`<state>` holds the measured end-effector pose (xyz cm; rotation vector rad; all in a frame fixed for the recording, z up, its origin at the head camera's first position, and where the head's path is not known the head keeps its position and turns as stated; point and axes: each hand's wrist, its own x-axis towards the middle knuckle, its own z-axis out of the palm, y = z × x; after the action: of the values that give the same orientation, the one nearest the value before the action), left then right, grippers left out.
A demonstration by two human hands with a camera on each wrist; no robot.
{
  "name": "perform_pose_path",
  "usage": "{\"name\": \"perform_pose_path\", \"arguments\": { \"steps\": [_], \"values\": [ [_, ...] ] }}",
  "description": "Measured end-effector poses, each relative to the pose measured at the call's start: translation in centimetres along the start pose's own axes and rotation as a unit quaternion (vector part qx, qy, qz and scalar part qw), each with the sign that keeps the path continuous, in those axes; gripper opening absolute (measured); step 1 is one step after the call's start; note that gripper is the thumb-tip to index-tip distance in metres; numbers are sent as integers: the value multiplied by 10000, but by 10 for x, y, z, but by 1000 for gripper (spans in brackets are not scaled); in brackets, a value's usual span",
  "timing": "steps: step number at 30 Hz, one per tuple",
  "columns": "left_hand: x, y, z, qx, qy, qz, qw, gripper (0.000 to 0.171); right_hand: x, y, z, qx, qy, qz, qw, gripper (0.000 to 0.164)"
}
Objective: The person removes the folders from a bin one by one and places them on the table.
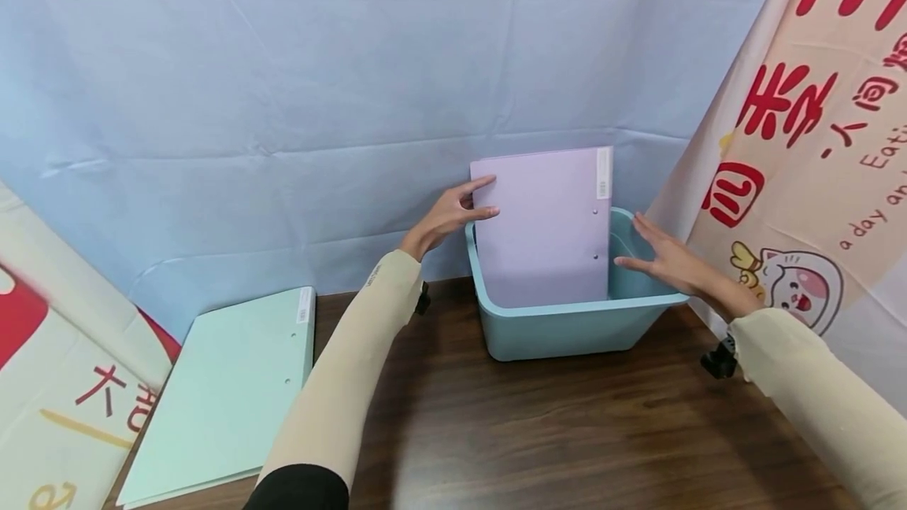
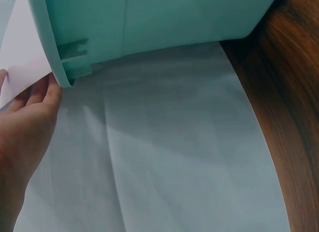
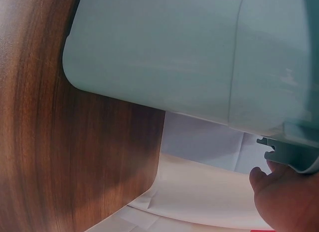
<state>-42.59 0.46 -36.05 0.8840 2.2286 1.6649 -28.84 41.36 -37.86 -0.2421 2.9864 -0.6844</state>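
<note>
A lilac file folder (image 1: 542, 230) with a white label and two rivets stands upright in a blue-green plastic bin (image 1: 581, 333). My left hand (image 1: 448, 215) holds the folder by its left edge, with the thumb in front and some fingers behind it. In the left wrist view those fingers (image 2: 37, 97) reach past the folder's pale edge, close to the bin's rim. At the bin's right end is my right hand (image 1: 669, 258), thumb and fingers spread apart and nothing held. In the right wrist view its thumb (image 3: 258, 178) shows just below the bin's handle.
Mint-green file folders (image 1: 227, 384) lie stacked on the brown wooden table (image 1: 567, 431) at the left. A pale blue cloth (image 1: 283, 101) hangs behind the bin. Printed cloths hang at both sides, the right one (image 1: 801, 179) close to my right hand.
</note>
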Motion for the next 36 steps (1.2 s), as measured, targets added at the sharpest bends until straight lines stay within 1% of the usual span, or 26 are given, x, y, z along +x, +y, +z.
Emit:
{"name": "perform_pose_path", "arguments": {
  "steps": [6, 10, 14, 20, 25, 32, 36],
  "values": [
    [3, 0, 4, 140, -22, 16, 9999, 74, 0, 1, 1, 16, 5, -29, 10000, 110],
    [5, 3, 4, 115, -54, 19, 9999, 74, 0, 0, 1, 17, 42, -42, 10000, 109],
    [4, 6, 3, 130, -76, 47, 9999, 77, 0, -1, 1, 26, 55, -69, 10000, 108],
    [2, 11, 5, 344, -67, 215, 9992, 80, -2, -1, 1, 60, 66, -104, 9999, 108],
    [3, 13, 11, 541, -39, 352, 9979, 80, -3, -1, 3, 114, 41, -91, 9999, 108],
    [3, 18, 20, 633, -135, 692, 9955, 84, -1, 0, 4, 51, 56, -2, 10000, 109],
    [3, 19, 25, 660, -78, 869, 9940, 84, -1, -2, 4, 52, 38, 39, 10000, 109]
  ]
}}
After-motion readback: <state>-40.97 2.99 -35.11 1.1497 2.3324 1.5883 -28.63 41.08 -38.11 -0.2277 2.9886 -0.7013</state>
